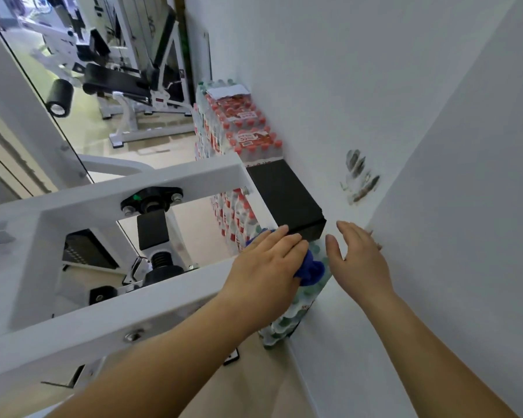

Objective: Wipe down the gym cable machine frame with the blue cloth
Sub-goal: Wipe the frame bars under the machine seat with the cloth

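The white top frame of the cable machine (109, 188) fills the left and centre, with a pulley mount bolted under its cross beam and a black end cap (284, 197) near the wall corner. My left hand (266, 267) lies flat with straight fingers on the blue cloth (311, 268), pressing it on the frame's near beam beside the black cap. Most of the cloth is hidden under the hand. My right hand (360, 260) hovers open beside the cap, close to the white wall, holding nothing.
White walls (375, 86) meet in a corner at right, with dark scuff marks (360, 176). Stacked packs of bottled water (242, 125) stand along the wall below. A weight bench machine (124, 82) stands on the floor further back.
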`<control>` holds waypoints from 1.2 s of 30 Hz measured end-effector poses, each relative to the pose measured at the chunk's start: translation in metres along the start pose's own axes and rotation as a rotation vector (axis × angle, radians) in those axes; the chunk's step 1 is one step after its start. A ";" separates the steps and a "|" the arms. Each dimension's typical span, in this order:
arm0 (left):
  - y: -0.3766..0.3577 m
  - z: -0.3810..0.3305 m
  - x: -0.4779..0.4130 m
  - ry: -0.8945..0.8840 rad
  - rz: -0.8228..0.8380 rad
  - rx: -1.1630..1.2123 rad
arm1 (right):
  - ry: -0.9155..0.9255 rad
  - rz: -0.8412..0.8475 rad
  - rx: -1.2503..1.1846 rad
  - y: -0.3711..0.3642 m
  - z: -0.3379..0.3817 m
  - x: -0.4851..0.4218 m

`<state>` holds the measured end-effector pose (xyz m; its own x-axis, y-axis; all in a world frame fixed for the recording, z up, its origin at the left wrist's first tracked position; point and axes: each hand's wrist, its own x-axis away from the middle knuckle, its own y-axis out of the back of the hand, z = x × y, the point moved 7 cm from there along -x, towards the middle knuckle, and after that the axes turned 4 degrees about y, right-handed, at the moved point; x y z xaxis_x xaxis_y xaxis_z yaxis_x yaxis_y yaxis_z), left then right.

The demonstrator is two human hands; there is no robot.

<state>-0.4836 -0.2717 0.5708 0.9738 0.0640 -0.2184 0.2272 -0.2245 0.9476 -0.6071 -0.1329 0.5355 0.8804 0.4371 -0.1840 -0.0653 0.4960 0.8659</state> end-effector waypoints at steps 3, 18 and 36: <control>0.000 0.008 0.022 -0.035 -0.007 -0.008 | 0.081 -0.078 -0.024 0.004 -0.001 0.005; -0.006 0.023 0.057 -0.056 -0.026 -0.141 | 0.383 -0.121 -0.175 0.007 0.044 -0.023; 0.016 0.056 0.092 -0.084 -0.066 -0.252 | 0.069 -0.010 -0.383 -0.002 0.056 0.015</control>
<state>-0.3899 -0.3239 0.5526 0.9568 -0.0131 -0.2903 0.2906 0.0267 0.9565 -0.5678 -0.1696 0.5568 0.8493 0.4735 -0.2335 -0.2388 0.7389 0.6301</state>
